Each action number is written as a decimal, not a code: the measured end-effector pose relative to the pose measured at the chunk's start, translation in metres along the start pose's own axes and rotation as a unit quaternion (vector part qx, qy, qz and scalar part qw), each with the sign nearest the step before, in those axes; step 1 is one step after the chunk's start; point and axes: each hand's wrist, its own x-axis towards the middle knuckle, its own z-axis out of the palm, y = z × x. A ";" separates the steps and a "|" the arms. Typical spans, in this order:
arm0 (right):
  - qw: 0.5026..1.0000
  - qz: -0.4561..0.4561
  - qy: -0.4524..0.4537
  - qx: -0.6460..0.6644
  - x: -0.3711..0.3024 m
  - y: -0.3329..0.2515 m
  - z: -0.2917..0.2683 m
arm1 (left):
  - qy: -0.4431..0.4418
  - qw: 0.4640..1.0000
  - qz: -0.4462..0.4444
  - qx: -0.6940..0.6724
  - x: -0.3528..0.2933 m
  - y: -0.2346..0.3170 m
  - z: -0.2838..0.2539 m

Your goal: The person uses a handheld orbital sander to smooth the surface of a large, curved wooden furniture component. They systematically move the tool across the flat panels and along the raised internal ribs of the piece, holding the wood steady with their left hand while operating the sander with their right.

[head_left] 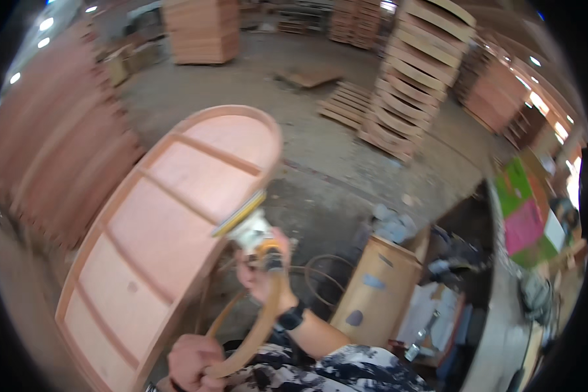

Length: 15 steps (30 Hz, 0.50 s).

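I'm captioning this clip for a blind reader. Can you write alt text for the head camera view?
The right hand holds a handheld sander against the edge of an arched wooden panel, while the left hand grips the tan air hose trailing from it. Behind lie a dusty concrete floor and stacked wooden pallets.

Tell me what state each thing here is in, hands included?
Arched pale wooden panel: tilted, leaning, sander at its edge.
Handheld sander with yellow pad: held against panel's edge.
Tan air hose: curving down from sander.
Right hand: gripping sander.
Left hand: closed on hose.
Wooden pallets: stacked.
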 end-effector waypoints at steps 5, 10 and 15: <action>0.999 0.044 0.020 -0.006 0.015 -0.001 -0.009 | 0.102 0.994 -0.031 -0.002 0.015 0.016 0.032; 0.997 -0.061 0.043 -0.018 0.001 -0.023 0.011 | 0.036 0.977 -0.047 -0.203 0.019 0.003 0.042; 0.995 -0.097 0.032 0.013 -0.006 -0.040 0.004 | 0.156 0.986 0.020 0.048 0.037 0.033 0.049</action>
